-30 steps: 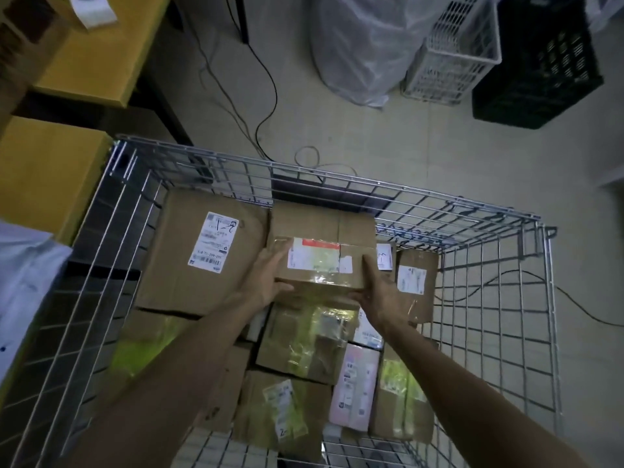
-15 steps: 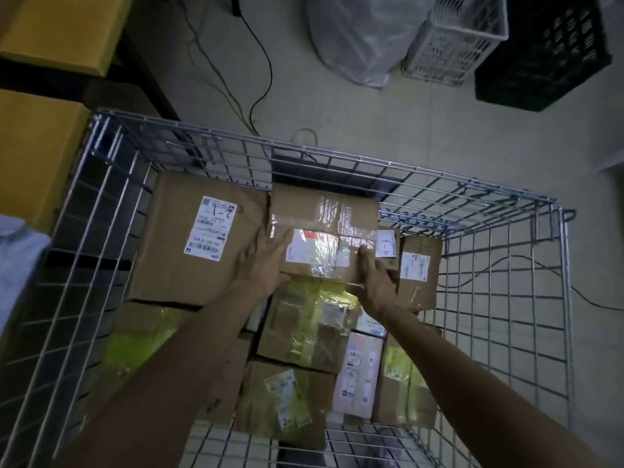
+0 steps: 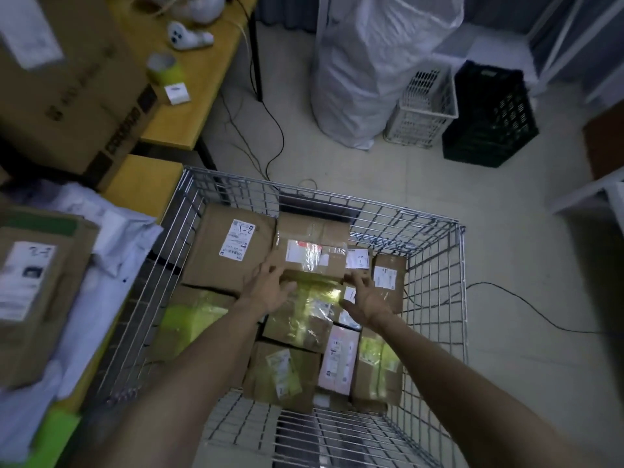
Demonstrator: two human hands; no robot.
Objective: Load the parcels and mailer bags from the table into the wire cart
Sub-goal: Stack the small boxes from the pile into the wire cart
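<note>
We saw the taped parcel (image 3: pixel 312 246) lying mid-frame at the far end of the wire cart (image 3: pixel 463 265), atop other boxes and beside a large labelled box (image 3: pixel 229 251). The left hand (image 3: pixel 270 290) touched its near left corner, fingers spread and relaxed. The right hand (image 3: pixel 364 297), fingers loose, gripped nothing. At the left edge, 1 box (image 3: pixel 30 292) lay over a white mailer bag (image 3: pixel 111 238) on the yellow table (image 3: pixel 145 184).

Motion blur is smearing the labelled parcel (image 3: pixel 30 292) on the tabletop (image 3: pixel 141 184); left edge is cropping it. Forearms (image 3: pixel 202 359) are hiding parts of cartons (image 3: pixel 280 373) in the wire cart (image 3: pixel 435 231); its near rim is running off the bottom. Label print is coming out unreadable.
</note>
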